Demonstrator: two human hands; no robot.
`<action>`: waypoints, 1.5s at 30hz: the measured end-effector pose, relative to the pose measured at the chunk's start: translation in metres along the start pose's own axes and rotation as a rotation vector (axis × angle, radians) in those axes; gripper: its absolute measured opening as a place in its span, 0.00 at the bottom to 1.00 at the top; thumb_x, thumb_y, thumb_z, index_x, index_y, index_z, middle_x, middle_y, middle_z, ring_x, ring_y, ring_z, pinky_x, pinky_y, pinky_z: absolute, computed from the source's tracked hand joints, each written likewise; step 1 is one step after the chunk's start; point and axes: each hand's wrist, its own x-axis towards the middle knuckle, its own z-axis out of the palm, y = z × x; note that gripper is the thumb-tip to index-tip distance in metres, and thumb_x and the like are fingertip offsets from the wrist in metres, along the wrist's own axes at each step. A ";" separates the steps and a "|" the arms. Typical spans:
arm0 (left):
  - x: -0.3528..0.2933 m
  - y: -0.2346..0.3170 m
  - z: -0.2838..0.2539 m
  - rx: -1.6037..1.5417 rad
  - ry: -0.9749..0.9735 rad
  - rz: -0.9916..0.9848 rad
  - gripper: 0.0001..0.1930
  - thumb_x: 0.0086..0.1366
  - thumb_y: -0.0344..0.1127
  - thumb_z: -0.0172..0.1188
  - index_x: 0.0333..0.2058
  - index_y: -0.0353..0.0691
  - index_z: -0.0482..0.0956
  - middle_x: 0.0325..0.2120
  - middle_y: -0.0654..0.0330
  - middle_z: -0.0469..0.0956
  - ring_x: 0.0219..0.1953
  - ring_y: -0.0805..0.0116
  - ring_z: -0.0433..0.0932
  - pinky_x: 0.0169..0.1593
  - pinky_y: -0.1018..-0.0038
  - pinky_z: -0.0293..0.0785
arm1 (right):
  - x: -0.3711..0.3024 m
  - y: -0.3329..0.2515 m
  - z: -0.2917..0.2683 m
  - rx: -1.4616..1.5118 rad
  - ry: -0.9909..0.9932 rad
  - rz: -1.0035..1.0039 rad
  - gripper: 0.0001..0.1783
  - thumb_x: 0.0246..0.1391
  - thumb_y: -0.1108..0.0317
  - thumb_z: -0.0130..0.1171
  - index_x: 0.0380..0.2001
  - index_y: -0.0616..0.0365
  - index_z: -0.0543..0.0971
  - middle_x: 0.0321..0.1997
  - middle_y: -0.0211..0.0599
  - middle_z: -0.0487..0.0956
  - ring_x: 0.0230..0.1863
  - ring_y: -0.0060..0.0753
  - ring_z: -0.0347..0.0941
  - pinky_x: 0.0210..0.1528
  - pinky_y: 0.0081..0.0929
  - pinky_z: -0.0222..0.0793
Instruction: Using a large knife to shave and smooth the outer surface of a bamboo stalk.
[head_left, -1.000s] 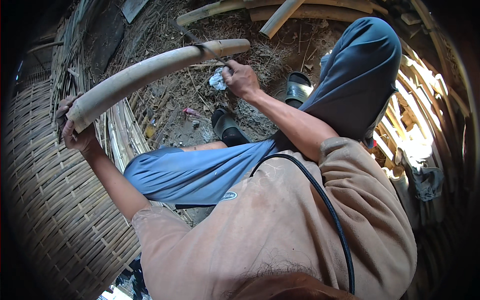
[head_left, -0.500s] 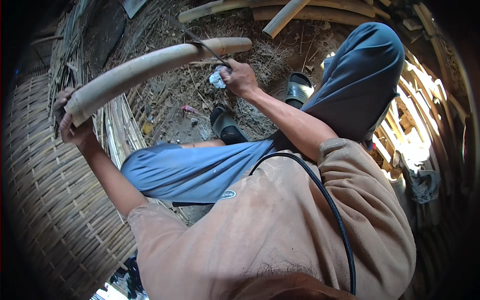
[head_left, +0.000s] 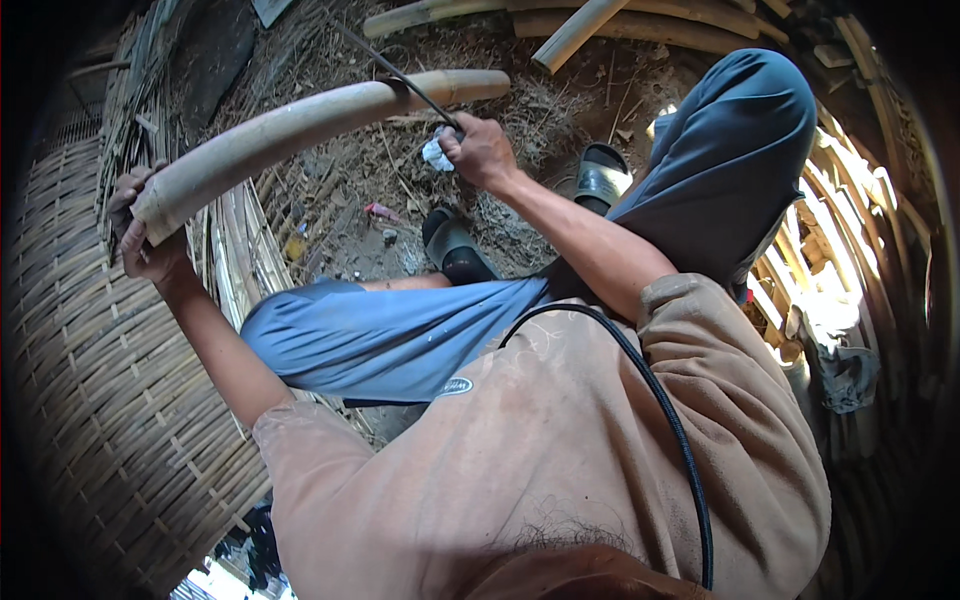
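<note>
A thick, pale bamboo pole slants across the upper left, its near end toward me. My left hand is wrapped round that cut near end. In my right hand, closed in a fist, is a long, thin, dark-bladed knife. Its blade lies across the bamboo near the far end and sticks out beyond it. The knife's handle is mostly hidden in my fist. A crumpled whitish scrap shows just beside my right hand, on the ground side.
A woven bamboo panel fills the left side. More bamboo poles lie at the far side, and split lengths are at the right. Dry shavings litter the earth round my sandals. A grey plastic bag hangs at right.
The knife blade now shows as a straighter line, reaching farther past the bamboo's far side. The bamboo's far end and my right hand have shifted slightly. My left hand keeps its hold.
</note>
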 end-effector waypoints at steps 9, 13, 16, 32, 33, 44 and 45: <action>-0.004 -0.005 0.006 0.027 -0.057 0.013 0.26 0.48 0.44 0.59 0.47 0.40 0.78 0.44 0.53 0.70 0.55 0.52 0.68 0.69 0.42 0.58 | 0.012 0.031 -0.010 0.026 0.032 0.174 0.20 0.60 0.56 0.54 0.34 0.66 0.81 0.30 0.60 0.82 0.34 0.60 0.81 0.41 0.49 0.76; 0.002 -0.003 0.015 -0.026 -0.069 0.009 0.25 0.47 0.43 0.59 0.46 0.40 0.78 0.42 0.54 0.69 0.54 0.53 0.67 0.69 0.44 0.59 | -0.005 0.005 0.001 0.072 0.085 -0.246 0.15 0.57 0.58 0.56 0.36 0.58 0.81 0.34 0.54 0.83 0.37 0.57 0.81 0.42 0.48 0.76; 0.001 0.005 0.011 -0.031 -0.066 -0.006 0.25 0.47 0.43 0.60 0.46 0.41 0.78 0.42 0.55 0.69 0.53 0.53 0.67 0.70 0.44 0.59 | 0.001 -0.007 -0.012 -0.049 -0.018 -0.118 0.15 0.59 0.56 0.57 0.37 0.56 0.82 0.37 0.51 0.83 0.43 0.55 0.81 0.45 0.49 0.74; 0.005 0.000 0.020 -0.031 -0.119 -0.007 0.25 0.47 0.44 0.61 0.45 0.42 0.78 0.42 0.56 0.68 0.53 0.54 0.67 0.69 0.45 0.59 | 0.025 0.013 -0.040 -0.197 -0.021 0.076 0.16 0.62 0.55 0.57 0.39 0.57 0.83 0.35 0.50 0.84 0.38 0.54 0.82 0.44 0.48 0.75; 0.006 -0.003 0.020 -0.022 -0.130 0.005 0.24 0.47 0.44 0.61 0.45 0.42 0.78 0.42 0.56 0.68 0.53 0.55 0.66 0.69 0.45 0.60 | 0.030 0.019 -0.042 -0.222 -0.019 0.193 0.19 0.61 0.54 0.56 0.39 0.58 0.84 0.38 0.53 0.85 0.41 0.56 0.82 0.47 0.49 0.76; -0.002 0.007 0.008 -0.046 -0.131 -0.030 0.25 0.44 0.44 0.59 0.45 0.44 0.79 0.42 0.57 0.69 0.54 0.55 0.66 0.71 0.43 0.55 | 0.011 -0.015 -0.031 -0.282 -0.005 -0.027 0.23 0.60 0.49 0.62 0.48 0.56 0.81 0.37 0.53 0.85 0.42 0.55 0.82 0.48 0.48 0.77; 0.002 0.003 0.011 -0.052 -0.137 -0.024 0.25 0.44 0.44 0.59 0.45 0.44 0.79 0.42 0.57 0.69 0.54 0.55 0.66 0.71 0.43 0.55 | 0.018 0.000 -0.034 -0.321 0.040 -0.001 0.24 0.59 0.49 0.62 0.46 0.58 0.82 0.38 0.52 0.85 0.43 0.55 0.83 0.48 0.49 0.78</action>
